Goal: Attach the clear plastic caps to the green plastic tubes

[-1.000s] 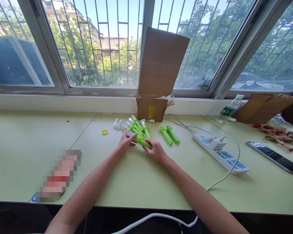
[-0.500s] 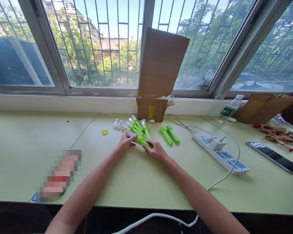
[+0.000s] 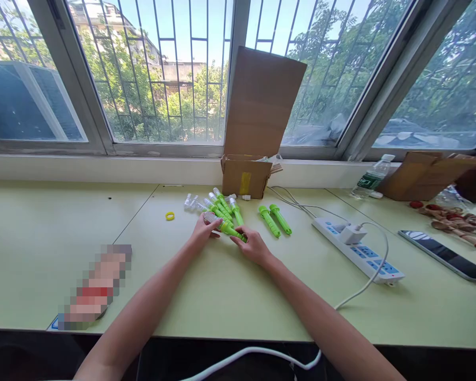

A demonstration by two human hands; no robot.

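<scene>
Between my hands is a green plastic tube (image 3: 229, 229) with a clear end piece, tilted with the clear end up to the left. My left hand (image 3: 202, 233) is closed around the clear end. The fingers of my right hand (image 3: 253, 245) pinch the green lower end. Just beyond lie several similar green tubes with clear ends (image 3: 221, 203), bunched together. Loose clear pieces (image 3: 190, 201) lie to their left. Two green tubes without clear ends (image 3: 269, 221) rest on the table to the right.
An open cardboard box (image 3: 241, 177) stands by the window. A yellow ring (image 3: 170, 216) lies left. To the right are a white power strip (image 3: 359, 253) with cables, a phone (image 3: 444, 254), a water bottle (image 3: 373, 177) and wooden pieces (image 3: 456, 227). A blurred item (image 3: 95, 288) lies front left.
</scene>
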